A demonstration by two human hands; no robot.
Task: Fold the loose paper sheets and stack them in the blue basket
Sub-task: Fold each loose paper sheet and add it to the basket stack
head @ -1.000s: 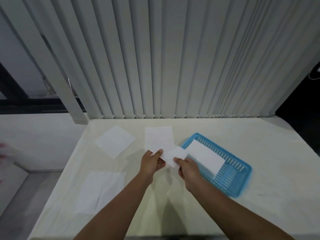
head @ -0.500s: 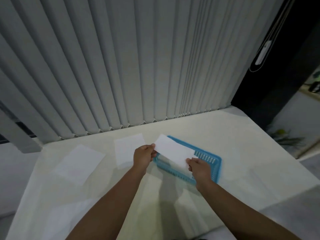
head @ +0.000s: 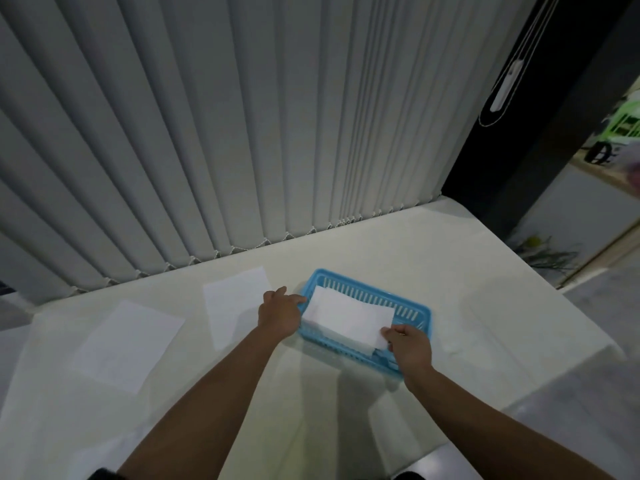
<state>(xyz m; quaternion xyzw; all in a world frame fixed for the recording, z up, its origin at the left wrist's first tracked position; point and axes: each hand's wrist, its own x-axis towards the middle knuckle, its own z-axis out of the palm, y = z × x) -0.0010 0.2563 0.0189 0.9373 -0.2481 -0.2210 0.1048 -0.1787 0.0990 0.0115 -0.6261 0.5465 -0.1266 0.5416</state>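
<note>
The blue basket [head: 367, 295] stands on the white table, right of centre. A folded white paper [head: 348, 317] lies across it, on top of another folded sheet whose edge shows below it. My right hand [head: 408, 344] pinches the folded paper's near right corner over the basket's front rim. At the basket's left end is my left hand [head: 280, 310], fingers spread, fingertips by the paper's left edge, holding nothing. Two unfolded loose sheets lie flat to the left: one beside my left hand [head: 232, 303], another farther left [head: 128, 344].
A third faint sheet [head: 100, 457] lies near the table's front left corner. Vertical blinds [head: 242, 133] hang along the table's [head: 467, 271] far edge. Its right edge drops off to a floor with a dark wall and a blind cord behind.
Both hands carried the folded paper right and lowered it into the basket. My left hand let go of its end; my right hand still pinches it. The view swung right.
</note>
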